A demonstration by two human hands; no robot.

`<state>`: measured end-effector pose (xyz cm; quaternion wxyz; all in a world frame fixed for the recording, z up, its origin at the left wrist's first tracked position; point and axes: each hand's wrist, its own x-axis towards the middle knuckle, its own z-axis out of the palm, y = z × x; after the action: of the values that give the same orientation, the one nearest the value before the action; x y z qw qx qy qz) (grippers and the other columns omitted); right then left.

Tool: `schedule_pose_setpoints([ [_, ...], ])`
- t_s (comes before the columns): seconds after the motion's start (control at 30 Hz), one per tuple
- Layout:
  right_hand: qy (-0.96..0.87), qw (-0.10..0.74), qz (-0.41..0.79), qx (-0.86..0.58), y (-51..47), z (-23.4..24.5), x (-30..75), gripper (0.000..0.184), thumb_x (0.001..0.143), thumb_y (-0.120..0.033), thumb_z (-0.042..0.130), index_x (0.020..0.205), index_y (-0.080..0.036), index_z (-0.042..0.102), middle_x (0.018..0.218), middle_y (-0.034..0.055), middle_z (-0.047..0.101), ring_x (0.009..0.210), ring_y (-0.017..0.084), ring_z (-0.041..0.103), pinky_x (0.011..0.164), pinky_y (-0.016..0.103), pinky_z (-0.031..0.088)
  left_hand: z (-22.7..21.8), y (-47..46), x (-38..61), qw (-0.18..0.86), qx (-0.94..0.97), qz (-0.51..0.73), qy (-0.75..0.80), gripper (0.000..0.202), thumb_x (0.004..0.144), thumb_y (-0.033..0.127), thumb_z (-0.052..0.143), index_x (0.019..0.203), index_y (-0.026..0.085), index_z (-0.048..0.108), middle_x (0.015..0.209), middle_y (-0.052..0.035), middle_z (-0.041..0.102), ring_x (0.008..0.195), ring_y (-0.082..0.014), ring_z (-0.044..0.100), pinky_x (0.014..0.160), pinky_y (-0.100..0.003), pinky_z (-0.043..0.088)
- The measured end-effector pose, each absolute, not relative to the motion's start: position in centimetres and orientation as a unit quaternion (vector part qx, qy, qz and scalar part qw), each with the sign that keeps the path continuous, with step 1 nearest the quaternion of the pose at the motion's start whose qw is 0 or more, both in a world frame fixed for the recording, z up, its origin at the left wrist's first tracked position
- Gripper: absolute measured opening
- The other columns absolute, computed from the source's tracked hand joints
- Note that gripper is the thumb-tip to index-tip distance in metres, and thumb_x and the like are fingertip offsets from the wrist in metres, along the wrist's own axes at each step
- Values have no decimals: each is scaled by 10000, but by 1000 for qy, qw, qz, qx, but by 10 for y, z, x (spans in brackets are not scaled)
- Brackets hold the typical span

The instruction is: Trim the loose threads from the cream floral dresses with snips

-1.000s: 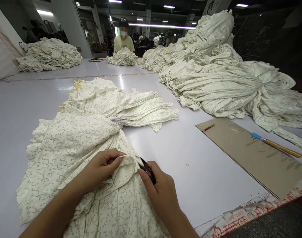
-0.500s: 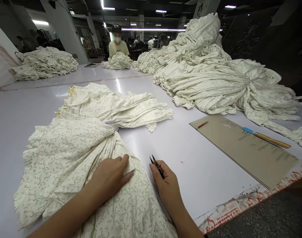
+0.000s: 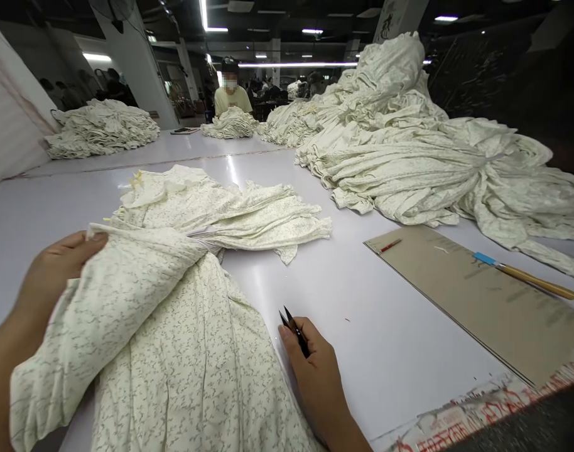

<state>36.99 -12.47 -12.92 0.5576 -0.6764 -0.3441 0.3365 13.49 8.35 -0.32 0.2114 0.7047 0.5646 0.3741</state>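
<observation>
Currently L hand (image 3: 63, 267) clamped on floral fabric (image 3: 150, 326), R hand (image 3: 318, 373) pinching black thread snips (image 3: 295, 330).

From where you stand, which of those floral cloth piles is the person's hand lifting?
The nearest pile: the left hand raises its top fold, while the smaller pile behind it and the big heap at right lie untouched.

The left hand (image 3: 56, 267) is partly hidden behind the floral cotton garment (image 3: 174, 351), which runs off the bottom edge. The right hand (image 3: 318, 370) covers most of the thread snips (image 3: 291, 325). The heap of cloth (image 3: 409, 166) runs off the right edge. The figures (image 3: 65, 94) at upper left are too small to make out, and the red lettering (image 3: 480, 408) at lower right is cut off.
</observation>
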Motion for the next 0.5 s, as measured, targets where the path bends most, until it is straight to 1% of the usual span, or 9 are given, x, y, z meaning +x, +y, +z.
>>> schedule_pose_setpoints([
  [0.07,-349,546,340,-681,-126,-130,370,343,903,-514,498,741,-212,491,620,-60,350,574,125,317,520,228,267,-13,85,137,184,717,359,569,292,867,480,492,749,215,528,549,69,434,500,-101,491,482,-202,377],
  [0.1,-353,538,342,-684,-126,-131,371,356,901,-531,491,738,-214,488,617,-61,348,572,126,320,521,227,272,-19,82,139,171,727,345,568,271,861,483,509,772,228,523,551,69,401,483,-109,454,456,-211,344],
  [0.17,-360,522,342,-694,-126,-134,371,380,892,-567,478,751,-216,501,627,-53,384,586,137,361,540,229,304,-30,74,142,131,756,305,565,230,869,458,518,952,244,538,545,77,374,443,-128,412,435,-236,306],
  [0.2,-363,513,343,-698,-126,-136,371,391,885,-585,474,763,-216,516,637,-45,417,599,145,392,555,232,324,-34,70,142,109,771,283,560,274,883,441,502,1077,248,515,542,79,385,430,-142,417,438,-248,308],
  [0.27,-367,503,337,-706,-126,-140,370,410,870,-609,477,790,-214,548,668,-27,484,628,162,443,585,241,354,-42,61,141,64,803,242,540,341,905,410,443,1195,233,472,574,56,469,457,-182,475,466,-275,328],
  [0.33,-367,508,325,-708,-124,-145,370,422,852,-622,490,797,-211,570,681,-15,524,629,169,463,590,246,360,-50,55,139,27,837,210,505,300,918,369,360,1084,212,555,713,-16,585,559,-221,538,506,-306,348],
  [0.4,-363,524,310,-705,-123,-149,369,432,837,-631,501,791,-210,583,672,-12,542,609,167,463,574,246,352,-57,51,135,1,862,185,472,345,921,326,301,954,199,620,882,-78,640,664,-253,573,543,-340,378],
  [0.43,-361,533,304,-702,-122,-151,368,434,830,-633,507,789,-209,590,664,-12,547,603,167,465,569,246,351,-62,48,133,-18,870,177,460,384,927,306,275,943,190,640,949,-100,653,711,-269,593,567,-362,409],
  [0.5,-357,543,301,-699,-121,-152,368,439,817,-639,518,776,-209,596,643,-14,547,599,168,472,569,244,354,-74,39,131,-59,877,174,443,428,942,300,264,1038,156,655,1063,-138,661,867,-311,630,691,-425,485],
])
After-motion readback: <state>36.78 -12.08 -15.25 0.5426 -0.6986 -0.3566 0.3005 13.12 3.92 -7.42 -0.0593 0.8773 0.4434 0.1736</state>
